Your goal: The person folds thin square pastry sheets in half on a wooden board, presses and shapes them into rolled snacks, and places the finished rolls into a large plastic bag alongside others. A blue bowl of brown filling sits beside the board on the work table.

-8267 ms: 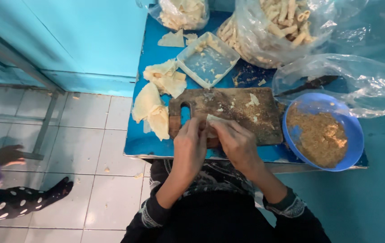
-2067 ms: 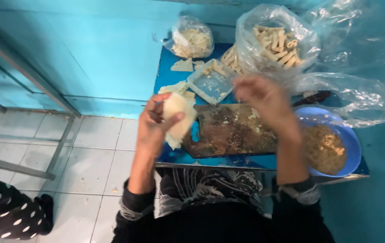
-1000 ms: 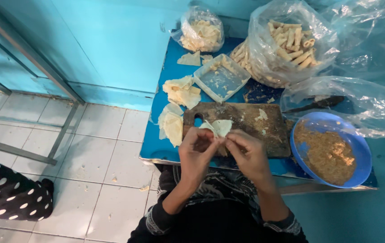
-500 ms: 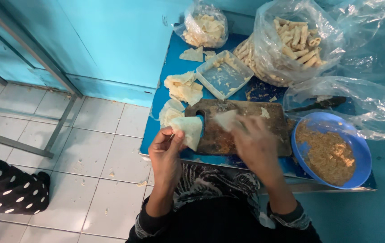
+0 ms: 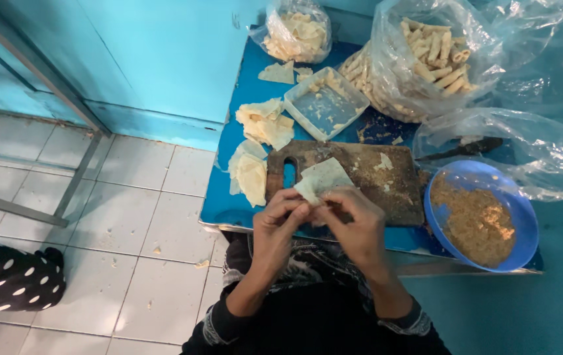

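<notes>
Now | left hand (image 5: 280, 220), right hand (image 5: 354, 223) pinching wrapper (image 5: 323, 179) | corner points up-right, over cutting board (image 5: 387, 190)

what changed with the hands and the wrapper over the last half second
The left hand, which held a wrapper off to the left, has come back to meet the right hand; both now pinch one pale wrapper over the cutting board. The blue bowl and bags stayed put.

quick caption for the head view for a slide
Both hands, left hand and right hand, pinch a thin pastry wrapper over a wooden cutting board beside a blue bowl.
</notes>
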Demonstrator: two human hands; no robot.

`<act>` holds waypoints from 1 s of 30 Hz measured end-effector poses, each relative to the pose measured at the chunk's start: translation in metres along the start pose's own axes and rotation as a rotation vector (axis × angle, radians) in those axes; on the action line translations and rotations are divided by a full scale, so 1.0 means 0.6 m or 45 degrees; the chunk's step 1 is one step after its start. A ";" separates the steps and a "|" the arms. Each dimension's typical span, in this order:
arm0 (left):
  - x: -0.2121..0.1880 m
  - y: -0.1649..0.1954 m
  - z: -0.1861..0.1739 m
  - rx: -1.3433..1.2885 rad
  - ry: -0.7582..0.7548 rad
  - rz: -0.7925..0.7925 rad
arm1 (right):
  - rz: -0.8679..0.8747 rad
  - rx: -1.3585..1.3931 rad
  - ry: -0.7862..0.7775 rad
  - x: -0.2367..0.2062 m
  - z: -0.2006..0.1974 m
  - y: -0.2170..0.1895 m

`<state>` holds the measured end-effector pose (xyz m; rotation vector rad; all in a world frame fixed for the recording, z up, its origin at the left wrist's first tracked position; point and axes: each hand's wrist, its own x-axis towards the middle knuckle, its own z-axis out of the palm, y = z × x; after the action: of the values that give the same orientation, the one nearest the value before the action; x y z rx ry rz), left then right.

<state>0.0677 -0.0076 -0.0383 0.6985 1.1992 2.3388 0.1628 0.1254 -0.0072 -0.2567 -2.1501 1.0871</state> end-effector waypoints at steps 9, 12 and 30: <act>-0.001 0.006 0.019 -0.014 0.032 -0.081 | 0.063 0.301 -0.132 -0.009 -0.023 0.050; -0.002 -0.006 0.017 0.122 0.017 0.078 | 0.187 0.437 -0.163 -0.015 -0.018 0.054; 0.003 0.018 -0.003 0.041 0.176 -0.132 | 0.491 0.724 0.053 0.000 -0.049 0.053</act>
<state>0.0637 -0.0133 -0.0296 0.4792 1.3022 2.3179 0.1783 0.1636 -0.0200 -0.4284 -1.6994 1.8388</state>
